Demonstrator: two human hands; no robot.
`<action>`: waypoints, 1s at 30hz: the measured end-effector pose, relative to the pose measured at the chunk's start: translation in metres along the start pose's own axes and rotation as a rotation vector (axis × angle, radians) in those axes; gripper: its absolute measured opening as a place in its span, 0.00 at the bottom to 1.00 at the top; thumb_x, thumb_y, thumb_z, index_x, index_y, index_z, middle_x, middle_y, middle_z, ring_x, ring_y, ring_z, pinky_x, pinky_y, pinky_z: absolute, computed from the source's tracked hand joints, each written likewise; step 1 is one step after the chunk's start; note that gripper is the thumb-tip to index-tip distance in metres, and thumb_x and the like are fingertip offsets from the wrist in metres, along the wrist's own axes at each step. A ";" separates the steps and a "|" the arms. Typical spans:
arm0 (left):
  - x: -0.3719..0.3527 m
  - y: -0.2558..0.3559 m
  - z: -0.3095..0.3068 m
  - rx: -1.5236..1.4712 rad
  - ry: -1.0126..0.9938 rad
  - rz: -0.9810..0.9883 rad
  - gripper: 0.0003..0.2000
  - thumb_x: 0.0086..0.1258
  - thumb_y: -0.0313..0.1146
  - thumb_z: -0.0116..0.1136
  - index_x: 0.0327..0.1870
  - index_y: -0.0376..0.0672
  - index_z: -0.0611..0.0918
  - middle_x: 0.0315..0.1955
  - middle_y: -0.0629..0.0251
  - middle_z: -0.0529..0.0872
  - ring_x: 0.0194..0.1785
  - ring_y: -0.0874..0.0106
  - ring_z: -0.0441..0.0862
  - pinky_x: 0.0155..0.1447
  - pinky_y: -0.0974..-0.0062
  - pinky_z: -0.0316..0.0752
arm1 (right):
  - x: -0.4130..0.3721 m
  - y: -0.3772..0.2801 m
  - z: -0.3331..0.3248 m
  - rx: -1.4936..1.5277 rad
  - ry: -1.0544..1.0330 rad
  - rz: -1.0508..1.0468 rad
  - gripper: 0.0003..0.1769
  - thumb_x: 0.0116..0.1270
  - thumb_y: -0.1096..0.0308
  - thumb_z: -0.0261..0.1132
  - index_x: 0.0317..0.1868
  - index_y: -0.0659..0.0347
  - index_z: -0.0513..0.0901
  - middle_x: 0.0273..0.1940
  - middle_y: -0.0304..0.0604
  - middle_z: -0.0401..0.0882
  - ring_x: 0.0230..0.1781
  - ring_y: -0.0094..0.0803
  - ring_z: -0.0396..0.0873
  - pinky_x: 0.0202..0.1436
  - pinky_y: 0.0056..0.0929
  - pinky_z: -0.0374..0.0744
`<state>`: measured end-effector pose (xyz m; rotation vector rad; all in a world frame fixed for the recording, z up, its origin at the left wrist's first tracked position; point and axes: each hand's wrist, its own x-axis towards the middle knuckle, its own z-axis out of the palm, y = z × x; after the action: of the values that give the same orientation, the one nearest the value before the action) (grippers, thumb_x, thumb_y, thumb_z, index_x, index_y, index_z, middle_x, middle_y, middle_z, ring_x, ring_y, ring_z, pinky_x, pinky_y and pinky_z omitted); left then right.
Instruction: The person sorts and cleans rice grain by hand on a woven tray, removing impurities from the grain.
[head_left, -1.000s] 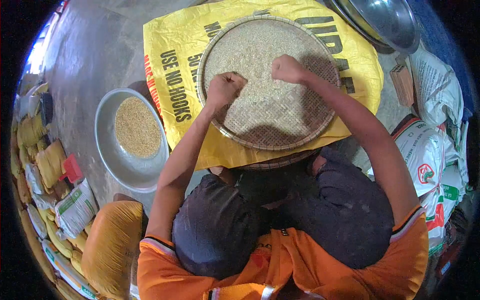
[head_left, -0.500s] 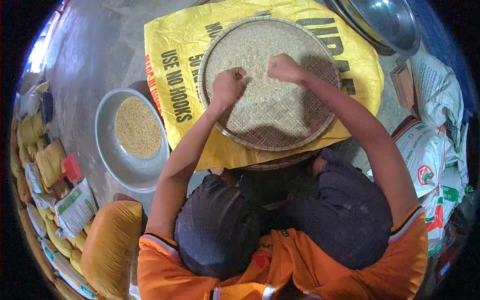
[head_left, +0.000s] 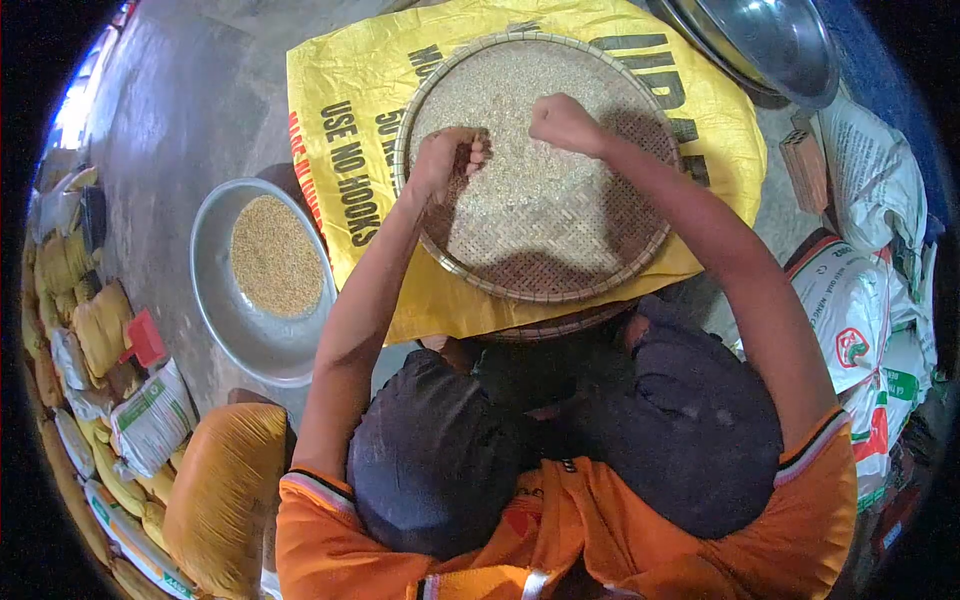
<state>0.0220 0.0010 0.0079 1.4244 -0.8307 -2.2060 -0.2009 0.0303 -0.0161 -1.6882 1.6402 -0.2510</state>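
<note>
A round woven tray (head_left: 530, 262) with a bound rim lies on a yellow printed sack (head_left: 350, 80). Pale grain (head_left: 520, 85) covers its upper and middle part, while the weave shows bare near me. Over the left side of the tray is my left hand (head_left: 452, 158), its fingers curled inward; whatever they hold, if anything, is hidden. My right hand (head_left: 564, 124) is closed in a fist above the grain, right of my left hand, and its contents cannot be made out. The two hands are apart.
Left of the sack, a metal basin (head_left: 215, 290) holds golden grain (head_left: 275, 255). Metal bowls (head_left: 775, 45) stand at the upper right. Printed sacks (head_left: 840, 300) and a brick (head_left: 803, 172) lie on the right. Filled bags (head_left: 225, 490) and a red scoop (head_left: 146, 338) are on the left.
My left hand has turned, with its curled fingers now showing more, and has shifted slightly left. My right hand has moved slightly up and left.
</note>
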 end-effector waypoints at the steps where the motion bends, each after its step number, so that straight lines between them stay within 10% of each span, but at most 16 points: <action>1: 0.001 -0.001 0.000 -0.003 -0.011 0.004 0.08 0.68 0.30 0.55 0.31 0.37 0.84 0.17 0.71 0.77 0.19 0.79 0.69 0.25 0.80 0.66 | 0.004 0.000 0.000 0.041 0.008 0.018 0.10 0.55 0.68 0.57 0.27 0.65 0.81 0.27 0.54 0.81 0.27 0.45 0.80 0.36 0.47 0.78; 5: 0.002 -0.018 0.006 0.503 0.094 0.296 0.07 0.66 0.29 0.58 0.28 0.36 0.83 0.18 0.70 0.79 0.20 0.80 0.72 0.25 0.80 0.67 | 0.007 -0.004 0.017 0.132 0.220 -0.137 0.10 0.56 0.69 0.55 0.25 0.64 0.81 0.25 0.52 0.81 0.25 0.43 0.80 0.36 0.47 0.78; 15: 0.007 -0.020 0.018 1.092 0.201 0.456 0.11 0.60 0.43 0.68 0.30 0.44 0.85 0.19 0.65 0.84 0.21 0.70 0.78 0.31 0.70 0.73 | 0.013 -0.003 0.004 0.059 0.016 0.024 0.07 0.54 0.67 0.63 0.27 0.62 0.81 0.25 0.43 0.80 0.27 0.29 0.79 0.35 0.32 0.77; 18: 0.007 -0.020 0.022 1.126 0.178 0.490 0.08 0.66 0.32 0.65 0.27 0.39 0.83 0.15 0.72 0.79 0.20 0.80 0.75 0.26 0.79 0.70 | 0.011 -0.003 0.009 0.210 0.097 0.060 0.08 0.54 0.66 0.61 0.28 0.62 0.82 0.26 0.47 0.81 0.27 0.35 0.80 0.36 0.37 0.78; 30: 0.022 -0.013 -0.010 0.264 -0.023 0.104 0.08 0.66 0.32 0.58 0.36 0.35 0.83 0.25 0.68 0.82 0.24 0.79 0.74 0.30 0.80 0.69 | 0.008 -0.010 0.006 0.107 0.102 0.038 0.09 0.57 0.65 0.58 0.28 0.61 0.81 0.26 0.48 0.81 0.26 0.43 0.80 0.38 0.42 0.78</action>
<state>0.0220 -0.0052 -0.0191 1.4373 -1.2131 -2.0986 -0.1888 0.0239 -0.0168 -1.5857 1.7005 -0.4046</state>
